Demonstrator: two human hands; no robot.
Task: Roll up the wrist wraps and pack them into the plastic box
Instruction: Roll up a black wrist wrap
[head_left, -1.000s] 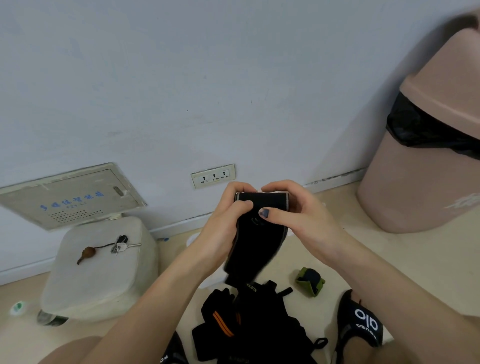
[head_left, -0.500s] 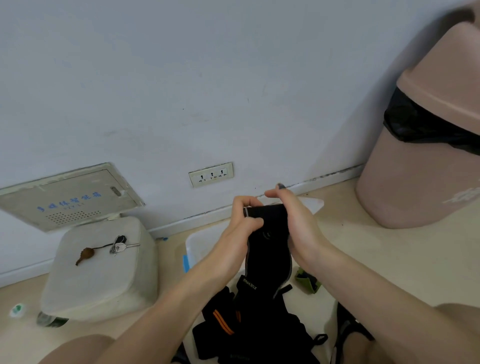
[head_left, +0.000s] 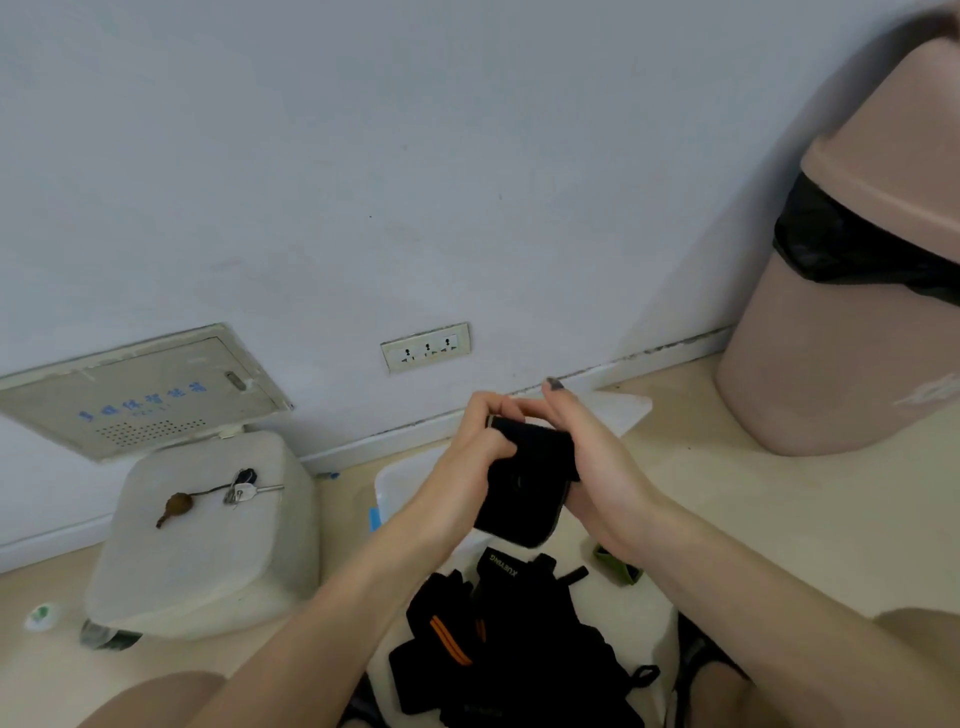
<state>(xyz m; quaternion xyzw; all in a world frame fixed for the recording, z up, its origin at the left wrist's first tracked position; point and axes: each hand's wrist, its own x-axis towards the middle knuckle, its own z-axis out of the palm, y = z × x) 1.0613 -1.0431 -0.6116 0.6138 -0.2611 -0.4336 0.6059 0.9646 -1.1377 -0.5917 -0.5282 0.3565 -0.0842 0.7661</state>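
I am gripping the black fabric wrist wrap (head_left: 524, 488) between both hands: my left hand (head_left: 470, 457) is curling its fingers over the wrap's top left edge, while my right hand (head_left: 597, 467) is pressing flat and open against its right side. Its loose end is hanging above the translucent white plastic box (head_left: 400, 483) on the floor. Nearer me, a pile of black wraps with orange stripes (head_left: 498, 644) is lying.
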